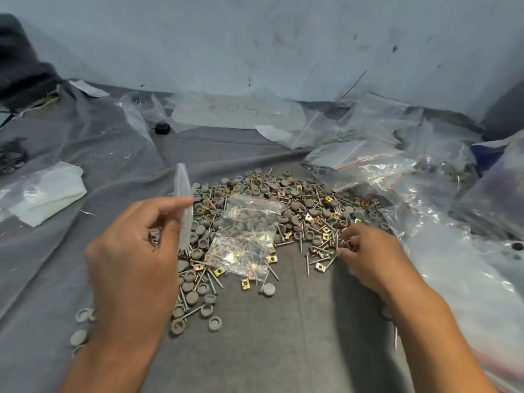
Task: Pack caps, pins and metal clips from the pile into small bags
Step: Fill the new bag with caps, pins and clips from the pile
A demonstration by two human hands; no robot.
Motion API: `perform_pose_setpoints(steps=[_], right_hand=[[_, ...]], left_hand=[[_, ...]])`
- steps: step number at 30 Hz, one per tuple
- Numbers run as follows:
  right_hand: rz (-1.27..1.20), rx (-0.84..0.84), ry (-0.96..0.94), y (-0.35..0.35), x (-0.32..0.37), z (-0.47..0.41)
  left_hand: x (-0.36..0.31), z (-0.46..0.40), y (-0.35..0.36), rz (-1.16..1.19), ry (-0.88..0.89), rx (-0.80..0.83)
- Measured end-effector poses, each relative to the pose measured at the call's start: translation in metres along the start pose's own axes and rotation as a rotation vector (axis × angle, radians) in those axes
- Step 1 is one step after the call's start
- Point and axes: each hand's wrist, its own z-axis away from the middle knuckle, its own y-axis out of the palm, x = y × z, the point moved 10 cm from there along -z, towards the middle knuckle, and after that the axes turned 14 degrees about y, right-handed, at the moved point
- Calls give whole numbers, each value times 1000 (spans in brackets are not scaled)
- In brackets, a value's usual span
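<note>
A pile (295, 205) of grey round caps, steel pins and brass-coloured metal clips spreads over a grey cloth (255, 350). A small clear zip bag (249, 231) lies on the pile with pins and clips inside. My left hand (136, 251) holds another small clear bag (184, 205) upright, seen edge-on, pinched between thumb and fingers; a few pins and a cap also sit in its curled fingers. My right hand (365, 251) reaches into the pile's right side, its fingertips pinching at pins and clips there.
Heaps of clear plastic bags (397, 154) lie at the back and right, some with red zip strips. A white folded bag (42, 194) lies at the left. A black cap (162, 128) sits near the back. The wall (255, 38) stands behind. Loose caps (82, 316) lie near my left wrist.
</note>
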Motion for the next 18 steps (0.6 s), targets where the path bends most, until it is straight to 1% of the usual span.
perform_pose_setpoints(steps=[3, 7, 10, 15, 18], right_hand=[[14, 17, -27, 6, -1, -5], [29, -3, -109, 9, 4, -2], [26, 32, -155, 13, 6, 3], [51, 86, -207, 17, 6, 7], [16, 134, -228, 15, 1, 7]], left_hand=[[8, 2, 6, 40, -53, 17], [18, 9, 30, 87, -142, 170], [24, 16, 45, 225, -226, 247], [34, 23, 59, 509, -409, 240], [30, 24, 62, 570, -435, 251]])
